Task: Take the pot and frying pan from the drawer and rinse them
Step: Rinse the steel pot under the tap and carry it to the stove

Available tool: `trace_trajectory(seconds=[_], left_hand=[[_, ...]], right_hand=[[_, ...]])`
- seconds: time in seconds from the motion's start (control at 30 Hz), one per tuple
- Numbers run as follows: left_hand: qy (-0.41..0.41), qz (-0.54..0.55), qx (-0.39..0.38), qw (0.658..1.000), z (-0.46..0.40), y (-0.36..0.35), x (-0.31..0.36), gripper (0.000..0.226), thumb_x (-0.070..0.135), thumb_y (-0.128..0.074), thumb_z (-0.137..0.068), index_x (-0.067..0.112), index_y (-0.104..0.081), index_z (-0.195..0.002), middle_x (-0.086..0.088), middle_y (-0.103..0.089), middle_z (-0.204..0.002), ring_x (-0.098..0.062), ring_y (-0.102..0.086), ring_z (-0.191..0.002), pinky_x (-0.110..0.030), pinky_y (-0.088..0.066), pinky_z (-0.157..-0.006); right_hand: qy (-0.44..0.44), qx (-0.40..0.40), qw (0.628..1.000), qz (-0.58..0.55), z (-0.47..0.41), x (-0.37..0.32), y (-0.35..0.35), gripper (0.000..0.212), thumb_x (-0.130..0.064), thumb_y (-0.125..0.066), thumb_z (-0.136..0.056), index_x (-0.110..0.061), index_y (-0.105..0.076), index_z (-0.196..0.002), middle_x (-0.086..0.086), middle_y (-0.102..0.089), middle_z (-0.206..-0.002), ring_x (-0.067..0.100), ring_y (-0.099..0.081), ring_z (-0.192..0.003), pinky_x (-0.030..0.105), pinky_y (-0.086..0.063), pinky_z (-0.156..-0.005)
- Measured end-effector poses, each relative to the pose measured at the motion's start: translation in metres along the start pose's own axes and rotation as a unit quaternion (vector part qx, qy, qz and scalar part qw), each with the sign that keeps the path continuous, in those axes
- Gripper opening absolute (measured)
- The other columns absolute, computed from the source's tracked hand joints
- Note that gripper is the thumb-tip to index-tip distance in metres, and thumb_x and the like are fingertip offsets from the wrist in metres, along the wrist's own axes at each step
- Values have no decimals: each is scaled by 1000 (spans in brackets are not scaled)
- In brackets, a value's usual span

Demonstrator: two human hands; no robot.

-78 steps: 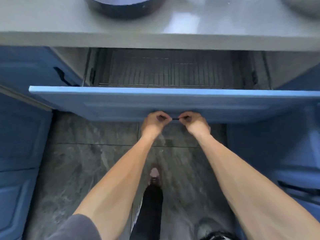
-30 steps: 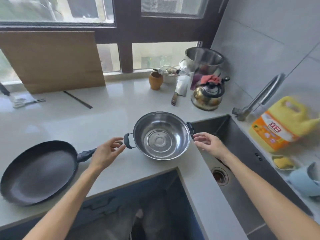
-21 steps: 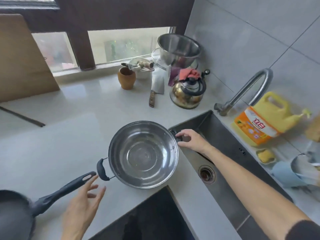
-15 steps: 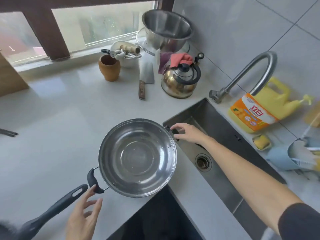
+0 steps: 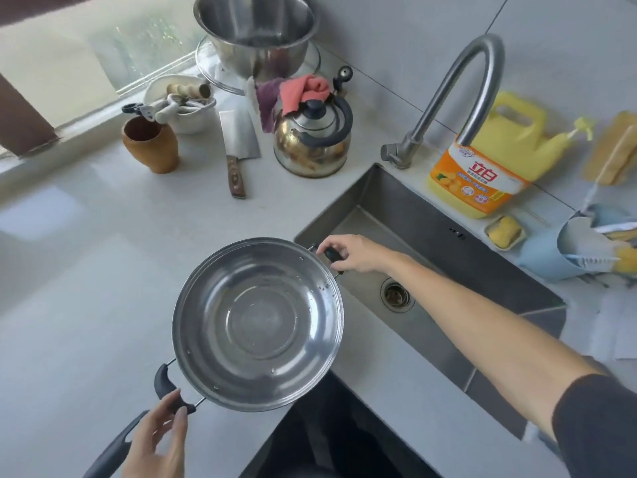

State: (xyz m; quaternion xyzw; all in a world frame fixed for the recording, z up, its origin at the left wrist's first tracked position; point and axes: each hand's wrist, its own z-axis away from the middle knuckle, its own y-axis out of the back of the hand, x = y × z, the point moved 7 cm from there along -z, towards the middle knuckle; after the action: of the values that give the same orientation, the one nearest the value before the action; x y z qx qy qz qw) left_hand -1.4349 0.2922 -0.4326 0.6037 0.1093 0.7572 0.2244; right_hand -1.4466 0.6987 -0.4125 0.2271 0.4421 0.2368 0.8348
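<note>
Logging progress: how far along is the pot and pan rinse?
Done: pot and frying pan handle sit on the counter, out of the drawer. In hand: right hand grips a pot handle, left hand touches the other. Left: the faucet shows no water, so nothing is rinsed.

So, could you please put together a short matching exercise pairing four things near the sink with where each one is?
Things:
1. pot
2. kettle
3. detergent jug
4. cleaver

Places:
A. behind the sink, beside the tap
B. on the counter corner, right hand on one handle
C. flat on the counter, left of the kettle
D. under a pink cloth, by the steel bowl

Pairs: 1-B, 2-D, 3-A, 4-C
</note>
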Motion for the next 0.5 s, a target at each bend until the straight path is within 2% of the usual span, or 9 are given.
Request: trace_trajectory(seconds=[0.03,0.1,0.17,0.2,0.27,0.33,0.43,0.5], left_hand=[[-15,-1,-2,1000,0,-4,5,38,-8,-57,-85,25,-62,-102,32,-68,-79,15,-62,-75,1,-44,-77],[-42,2,-3,999,0,-15,23,37,-6,-58,-86,26,-63,-102,26,-69,-82,13,-63,-76,0,-45,-78],[-62,12,-11,998,-5,-30,45,39,-4,-58,-87,34,-63,-98,12,-71,-84,11,-64,-78,-1,-45,-79],[-69,12,-18,997,-10,-39,57,38,-2,-58,-88,34,-63,-98,4,-71,-82,11,-63,-78,-1,-45,-79],[-86,-1,-47,995,-23,-63,87,32,1,-58,-89,30,-64,-100,-7,-70,-88,13,-62,-78,1,-43,-77],[-110,-19,-92,989,-35,-95,120,35,3,-57,-90,36,-64,-99,-6,-68,-93,13,-61,-79,1,-44,-75],[-139,-70,-169,973,-56,-152,161,49,6,-58,-90,54,-62,-88,11,-71,-89,11,-62,-81,-10,-48,-73],[-162,-109,-224,955,-74,-198,180,59,4,-59,-89,63,-59,-87,9,-70,-87,8,-63,-79,-8,-47,-73]], right_hand=[[2,11,1000,-20,5,6,7,35,-9,-61,-79,-29,-62,-108,-13,-55,-74,-4,-47,-55,20,-40,-64],[4,31,998,-50,17,20,25,37,-8,-60,-78,-32,-62,-107,-6,-66,-89,-4,-54,-62,26,-47,-69],[-2,45,997,-69,36,39,46,38,-8,-62,-78,-31,-62,-108,1,-69,-105,12,-65,-82,34,-52,-80],[-6,54,995,-82,48,50,57,37,-9,-63,-79,-30,-61,-109,2,-69,-109,17,-67,-89,33,-52,-83],[-19,83,991,-105,74,78,78,34,-12,-67,-80,-28,-62,-109,0,-70,-109,16,-67,-93,30,-52,-85],[-34,112,985,-126,100,112,95,33,-13,-70,-78,-31,-62,-105,-4,-70,-107,13,-67,-95,31,-52,-90],[-61,155,968,-187,139,165,110,35,-8,-68,-77,-36,-60,-96,-1,-69,-96,17,-67,-79,38,-54,-83],[-84,198,947,-238,165,199,114,33,-1,-66,-79,-29,-61,-98,7,-67,-94,15,-62,-68,32,-53,-72]])
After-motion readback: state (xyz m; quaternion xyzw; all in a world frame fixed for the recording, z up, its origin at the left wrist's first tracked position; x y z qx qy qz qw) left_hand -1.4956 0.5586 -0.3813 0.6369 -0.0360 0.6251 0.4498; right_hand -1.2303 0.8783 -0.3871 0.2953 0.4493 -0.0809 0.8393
